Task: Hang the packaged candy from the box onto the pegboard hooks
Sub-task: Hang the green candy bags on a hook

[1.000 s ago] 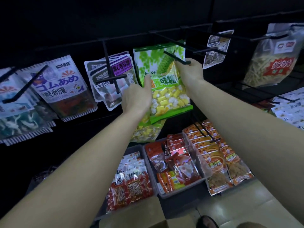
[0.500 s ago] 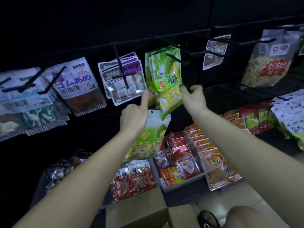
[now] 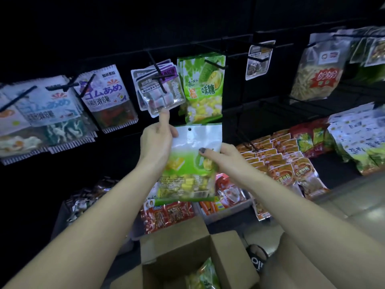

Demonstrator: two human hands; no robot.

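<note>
Both hands hold one candy bag (image 3: 188, 163) upright in front of the dark pegboard (image 3: 239, 90), long axis vertical, white header with the punched hang hole (image 3: 189, 129) at the top, green printed part and yellow candies below; the side facing the camera looks like the back. Left hand (image 3: 155, 142) grips the bag's upper left edge, fingers curled round it, one finger sticking up toward the clear bags above. Right hand (image 3: 227, 156) pinches the right edge near mid-height, a dark-nailed fingertip (image 3: 202, 150) lying on the bag's face. The bag sits just below the green durian candy bags (image 3: 203, 90) already hanging on a black hook (image 3: 214, 64), its top edge almost at their bottom edge, not on any hook. To the left hang clear purple-labelled bags (image 3: 160, 88) and white gummy bags (image 3: 106, 97). Open cardboard box (image 3: 181, 243) is at the bottom, a green bag (image 3: 205, 277) visible inside. Red and orange snack packs (image 3: 277, 161) lie lower right.
</note>
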